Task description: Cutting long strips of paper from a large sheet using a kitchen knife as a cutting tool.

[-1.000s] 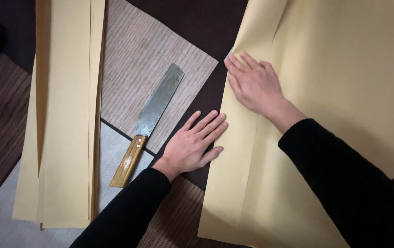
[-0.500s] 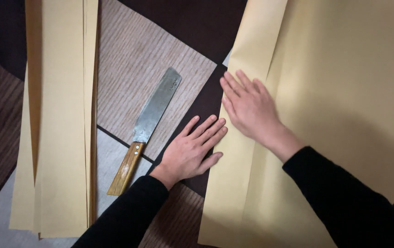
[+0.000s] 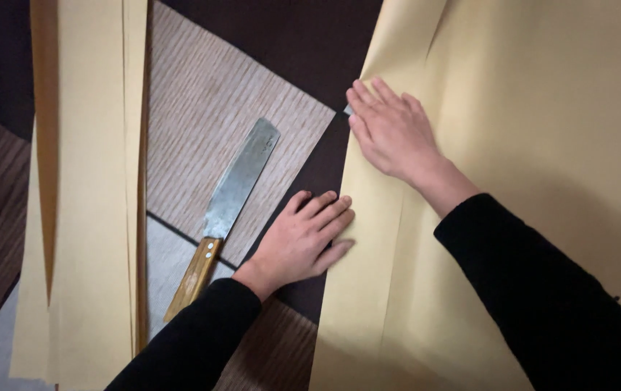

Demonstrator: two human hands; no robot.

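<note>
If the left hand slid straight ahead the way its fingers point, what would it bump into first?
Probably the folded edge of the big tan paper sheet: the left hand points up and right, fingertips already at that edge. The right hand lies further along.

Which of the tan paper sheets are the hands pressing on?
The big sheet on the right. The right hand lies flat on its folded edge and the left hand touches that edge lower down. The narrow strips at left lie untouched.
</note>
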